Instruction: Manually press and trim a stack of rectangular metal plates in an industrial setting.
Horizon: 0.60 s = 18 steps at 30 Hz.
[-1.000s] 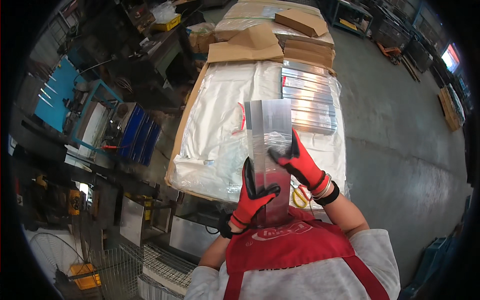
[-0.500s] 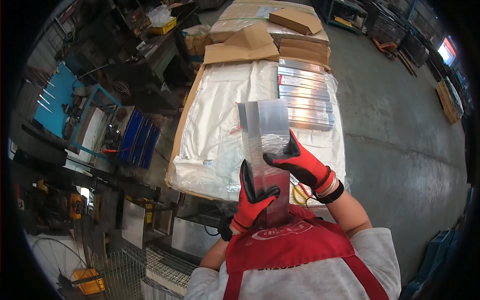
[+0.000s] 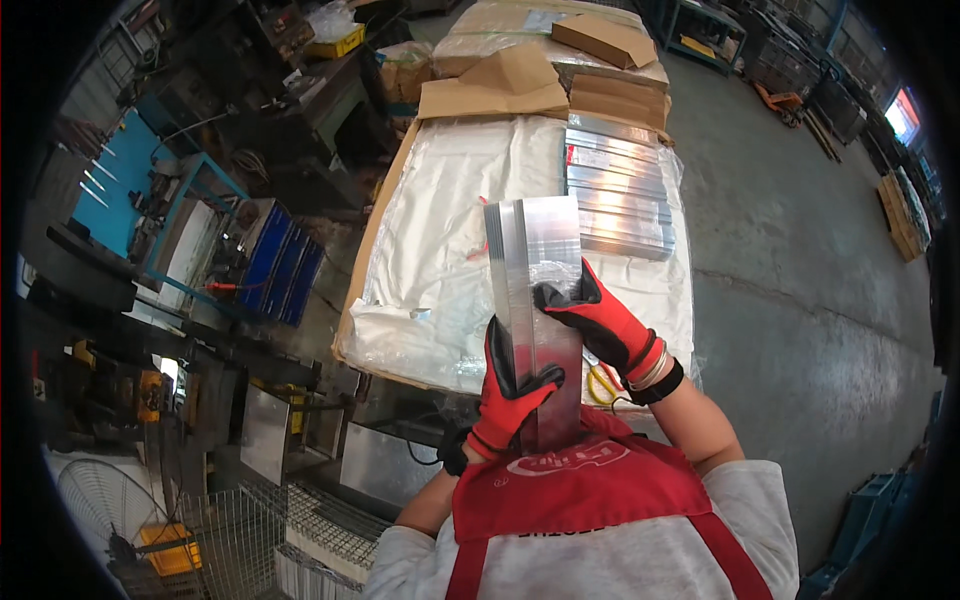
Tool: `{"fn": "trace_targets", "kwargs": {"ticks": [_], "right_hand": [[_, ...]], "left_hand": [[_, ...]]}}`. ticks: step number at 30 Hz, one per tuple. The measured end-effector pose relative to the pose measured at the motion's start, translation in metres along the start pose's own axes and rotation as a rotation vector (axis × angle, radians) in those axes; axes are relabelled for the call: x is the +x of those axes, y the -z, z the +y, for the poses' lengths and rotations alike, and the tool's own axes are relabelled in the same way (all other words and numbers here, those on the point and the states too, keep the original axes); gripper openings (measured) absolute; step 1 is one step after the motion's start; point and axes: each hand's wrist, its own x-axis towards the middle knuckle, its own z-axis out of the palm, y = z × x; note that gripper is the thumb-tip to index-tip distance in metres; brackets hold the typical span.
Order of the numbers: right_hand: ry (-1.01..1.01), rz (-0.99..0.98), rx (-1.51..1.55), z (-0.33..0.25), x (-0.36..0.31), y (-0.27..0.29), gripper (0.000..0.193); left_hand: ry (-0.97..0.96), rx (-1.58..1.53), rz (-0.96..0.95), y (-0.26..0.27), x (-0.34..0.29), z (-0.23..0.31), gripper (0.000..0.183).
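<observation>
A bundle of long shiny metal strips (image 3: 548, 232), stacked face to face with clear film around the middle, stands tilted in front of my chest. Its near end meets my red apron (image 3: 575, 485). My left hand (image 3: 515, 390), in a red and black glove, grips the bundle's lower left side, thumb across the front. Higher up, my right hand (image 3: 610, 320), gloved alike, closes on the right edge with its thumb over the film. Scissors with yellow handles (image 3: 601, 386) lie below my right wrist, partly hidden. Farther off, more metal strips (image 3: 620, 195) lie side by side.
A large carton (image 3: 378, 225) lined with white sheeting (image 3: 425, 220) lies ahead under the bundle. Cardboard flaps (image 3: 495, 90) fold over its far end. Dark machinery and a blue drawer cabinet (image 3: 275, 265) stand left, a wire rack (image 3: 325, 525) lower left. Grey floor (image 3: 790, 300) stretches right.
The whole view has shifted slightly. Both hands keep their hold on the metal bundle, and my right thumb has moved a little on the film.
</observation>
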Motion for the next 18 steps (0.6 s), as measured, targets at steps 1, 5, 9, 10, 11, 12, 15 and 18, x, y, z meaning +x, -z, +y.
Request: {"fn": "trace_targets", "kwargs": {"ticks": [1, 5, 9, 10, 11, 12, 15, 18], "right_hand": [[0.009, -0.016, 0.001, -0.003, 0.0, -0.001, 0.062], [0.048, -0.04, 0.121, 0.006, 0.009, 0.005, 0.065], [0.067, -0.087, -0.083, 0.025, 0.037, 0.052, 0.041], [0.27, -0.101, -0.417, 0.023, 0.039, 0.051, 0.038], [0.15, -0.014, -0.168, 0.017, 0.04, 0.044, 0.039], [0.058, 0.098, 0.095, 0.012, 0.042, 0.036, 0.04], [0.127, 0.076, 0.166, 0.033, 0.052, 0.06, 0.04], [0.102, 0.106, 0.231, 0.025, 0.05, 0.051, 0.041]], "left_hand": [[-0.001, 0.004, -0.003, 0.002, 0.003, 0.001, 0.097], [-0.18, 0.273, 0.027, 0.016, 0.025, -0.005, 0.091], [0.167, 0.052, 0.041, -0.005, 0.048, 0.042, 0.076], [-0.122, 0.214, -0.004, 0.004, 0.057, 0.033, 0.068], [-0.137, 0.171, -0.011, 0.0, 0.062, 0.037, 0.063], [-0.103, 0.144, -0.044, -0.001, 0.064, 0.042, 0.063], [-0.058, 0.228, -0.081, 0.003, 0.069, 0.049, 0.061], [-0.168, 0.322, -0.063, 0.006, 0.07, 0.043, 0.057]]}}
